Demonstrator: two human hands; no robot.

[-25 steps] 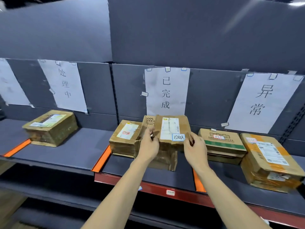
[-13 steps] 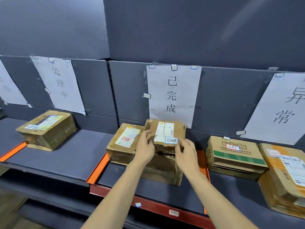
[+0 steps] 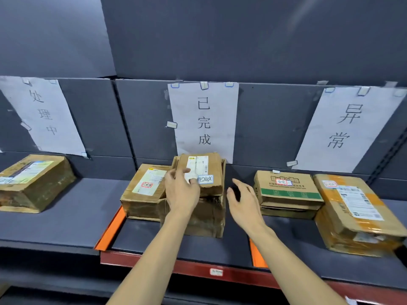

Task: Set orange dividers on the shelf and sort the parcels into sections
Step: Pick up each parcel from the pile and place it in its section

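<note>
Parcels are the concern: a small parcel (image 3: 203,172) sits stacked on a bigger box (image 3: 204,213) in the middle section, under the 12 o'clock paper sign (image 3: 203,119), between two orange dividers (image 3: 110,230). Left hand (image 3: 181,191) rests flat against its left edge, fingers loosely spread, probably steadying it; right hand (image 3: 241,200) hovers open at 3 o'clock, gripping nothing.

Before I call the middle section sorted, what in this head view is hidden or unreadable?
- Right orange divider: mostly behind the right forearm.
- Top parcel: left hand covers its near-left corner.
- Shipping-label print: too small.
- Lower parcel: top hidden by the one above.
- Right hand: motion-blurred.
</note>
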